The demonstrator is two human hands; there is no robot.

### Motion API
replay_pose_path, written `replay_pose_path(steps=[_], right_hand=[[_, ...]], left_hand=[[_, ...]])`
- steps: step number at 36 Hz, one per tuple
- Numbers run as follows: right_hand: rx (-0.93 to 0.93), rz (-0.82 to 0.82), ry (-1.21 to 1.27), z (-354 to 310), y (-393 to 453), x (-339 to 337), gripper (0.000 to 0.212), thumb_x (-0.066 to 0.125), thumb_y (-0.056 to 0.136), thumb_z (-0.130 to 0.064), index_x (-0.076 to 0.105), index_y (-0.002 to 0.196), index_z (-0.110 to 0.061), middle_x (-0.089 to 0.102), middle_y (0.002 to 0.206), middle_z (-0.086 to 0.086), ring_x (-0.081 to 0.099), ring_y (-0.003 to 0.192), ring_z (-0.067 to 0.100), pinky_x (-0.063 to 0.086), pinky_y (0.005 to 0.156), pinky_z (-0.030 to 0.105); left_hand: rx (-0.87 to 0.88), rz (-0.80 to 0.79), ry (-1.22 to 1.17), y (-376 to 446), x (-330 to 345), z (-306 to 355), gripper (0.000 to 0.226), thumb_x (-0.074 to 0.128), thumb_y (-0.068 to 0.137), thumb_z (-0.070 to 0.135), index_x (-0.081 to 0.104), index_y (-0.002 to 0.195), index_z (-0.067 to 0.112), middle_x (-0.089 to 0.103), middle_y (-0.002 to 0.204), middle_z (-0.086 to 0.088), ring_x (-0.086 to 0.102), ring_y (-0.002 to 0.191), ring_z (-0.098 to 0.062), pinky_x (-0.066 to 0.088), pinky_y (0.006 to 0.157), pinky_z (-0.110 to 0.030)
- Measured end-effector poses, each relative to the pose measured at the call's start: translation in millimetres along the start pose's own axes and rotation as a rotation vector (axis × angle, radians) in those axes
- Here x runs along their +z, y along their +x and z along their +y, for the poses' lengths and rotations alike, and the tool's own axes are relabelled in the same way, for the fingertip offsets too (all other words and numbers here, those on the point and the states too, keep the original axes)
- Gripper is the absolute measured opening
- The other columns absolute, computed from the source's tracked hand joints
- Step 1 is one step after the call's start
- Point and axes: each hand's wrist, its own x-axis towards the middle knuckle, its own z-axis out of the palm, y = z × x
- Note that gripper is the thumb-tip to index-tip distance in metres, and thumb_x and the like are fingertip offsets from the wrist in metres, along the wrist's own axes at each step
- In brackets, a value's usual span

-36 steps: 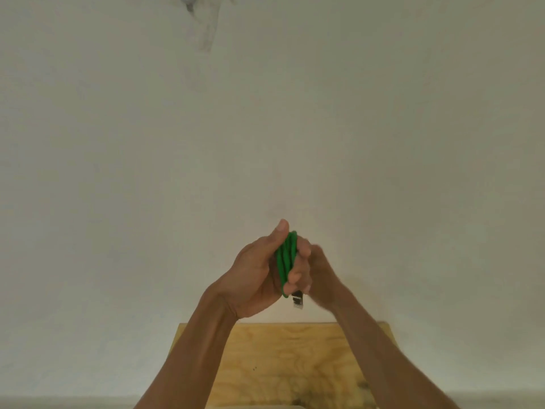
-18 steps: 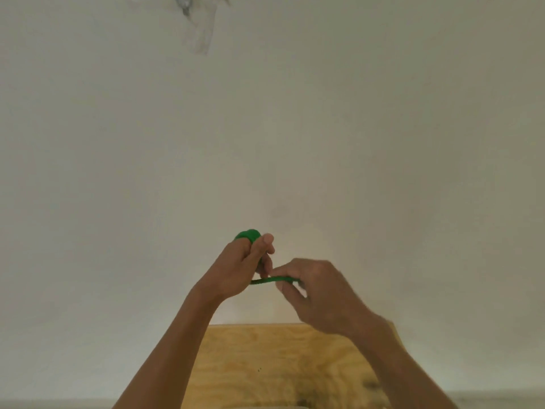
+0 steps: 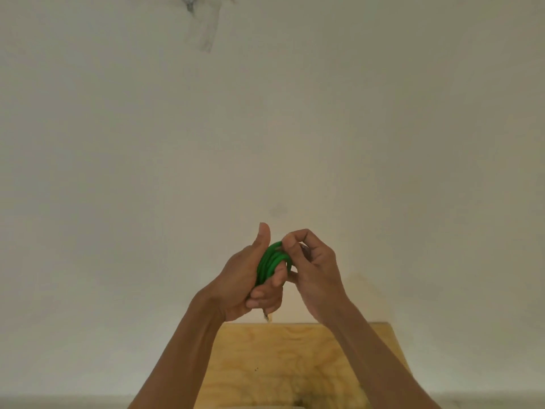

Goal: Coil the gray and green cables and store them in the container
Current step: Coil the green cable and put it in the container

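Gripping the coiled green cable [image 3: 272,261], both hands [image 3: 283,278] hover above a plywood board [image 3: 283,358].

Green cable [image 3: 272,259], wound into a tight bundle of several parallel loops, standing roughly upright and leaning a little to the right. Held in the air in front of a pale wall, above the far edge of the wooden table [image 3: 295,355]. Lower part hidden inside curled fingers; upper arc of the loops exposed. A small pale connector tip [image 3: 267,317] sticking out below the bundle
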Motion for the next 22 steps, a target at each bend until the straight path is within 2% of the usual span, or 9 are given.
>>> replay_pose_path(steps=[2, 4, 6, 9, 12, 16, 18, 19, 22], right_hand=[[-0.071, 0.111, -0.092, 4, 0, 5, 0.017, 0.063, 0.094, -0.028, 0.065, 0.083, -0.014, 0.064, 0.073, 0.008, 0.061, 0.067, 0.020, 0.057, 0.072, 0.054], [-0.106, 0.187, -0.131, 8, 1, 9, 0.019, 0.064, 0.092, -0.030, 0.065, 0.085, -0.013, 0.065, 0.070, 0.005, 0.062, 0.068, 0.021, 0.056, 0.072, 0.055], [-0.116, 0.234, -0.131, 8, 1, 13, 0.025, 0.065, 0.090, -0.035, 0.065, 0.086, -0.011, 0.062, 0.061, 0.007, 0.060, 0.060, 0.024, 0.055, 0.062, 0.049], [-0.093, 0.255, -0.084, 5, 2, 18, 0.027, 0.062, 0.092, -0.034, 0.062, 0.090, -0.007, 0.057, 0.051, 0.005, 0.054, 0.040, 0.023, 0.047, 0.040, 0.029], [-0.080, 0.272, -0.076, 3, 6, 19, 0.022, 0.058, 0.097, -0.025, 0.060, 0.092, -0.003, 0.054, 0.047, 0.003, 0.049, 0.030, 0.016, 0.041, 0.030, 0.024], [-0.092, 0.260, -0.093, 8, 9, 20, 0.022, 0.057, 0.098, -0.024, 0.061, 0.089, -0.005, 0.051, 0.049, 0.010, 0.043, 0.030, 0.021, 0.038, 0.033, 0.025], [-0.104, 0.275, -0.115, 9, 11, 19, 0.021, 0.058, 0.098, -0.023, 0.062, 0.089, -0.005, 0.055, 0.054, 0.008, 0.047, 0.037, 0.021, 0.042, 0.036, 0.028], [-0.117, 0.291, -0.135, 10, 11, 18, 0.019, 0.060, 0.097, -0.023, 0.063, 0.088, -0.006, 0.059, 0.058, 0.006, 0.052, 0.043, 0.020, 0.046, 0.040, 0.030], [-0.144, 0.323, -0.178, 13, 11, 15, 0.017, 0.064, 0.094, -0.024, 0.065, 0.088, -0.008, 0.066, 0.071, -0.001, 0.062, 0.063, 0.012, 0.054, 0.059, 0.026]], left_hand=[[-0.006, 0.080, -0.003, 1, -2, -2, 0.080, 0.034, 0.086, 0.079, 0.050, 0.059, 0.006, 0.028, 0.036, -0.003, 0.030, 0.030, -0.017, 0.041, 0.050, -0.031], [0.008, 0.180, -0.001, 3, 0, -3, 0.078, 0.039, 0.086, 0.075, 0.050, 0.058, 0.004, 0.029, 0.037, -0.005, 0.032, 0.030, -0.019, 0.042, 0.051, -0.032], [0.047, 0.275, 0.021, 7, 6, -5, 0.074, 0.044, 0.087, 0.071, 0.050, 0.057, 0.003, 0.031, 0.037, -0.006, 0.033, 0.031, -0.020, 0.042, 0.051, -0.032], [0.108, 0.414, 0.043, 14, 15, -9, 0.072, 0.048, 0.090, 0.065, 0.050, 0.053, 0.003, 0.034, 0.037, -0.008, 0.037, 0.032, -0.022, 0.041, 0.048, -0.031], [0.150, 0.548, 0.047, 20, 20, -12, 0.068, 0.053, 0.089, 0.060, 0.050, 0.050, 0.005, 0.037, 0.036, -0.010, 0.042, 0.031, -0.023, 0.040, 0.043, -0.028], [0.222, 0.687, 0.076, 25, 27, -18, 0.064, 0.063, 0.080, 0.061, 0.051, 0.048, 0.007, 0.041, 0.037, -0.011, 0.044, 0.031, -0.023, 0.040, 0.040, -0.026], [0.251, 0.765, 0.076, 27, 28, -21, 0.062, 0.068, 0.080, 0.057, 0.052, 0.048, 0.006, 0.043, 0.038, -0.012, 0.045, 0.031, -0.024, 0.042, 0.040, -0.027], [0.260, 0.803, 0.083, 27, 28, -21, 0.062, 0.069, 0.080, 0.056, 0.052, 0.049, 0.005, 0.044, 0.038, -0.012, 0.047, 0.032, -0.024, 0.044, 0.041, -0.028], [0.285, 0.874, 0.186, 28, 22, -24, 0.065, 0.068, 0.080, 0.060, 0.056, 0.051, 0.003, 0.049, 0.041, -0.015, 0.052, 0.037, -0.025, 0.050, 0.044, -0.031]])
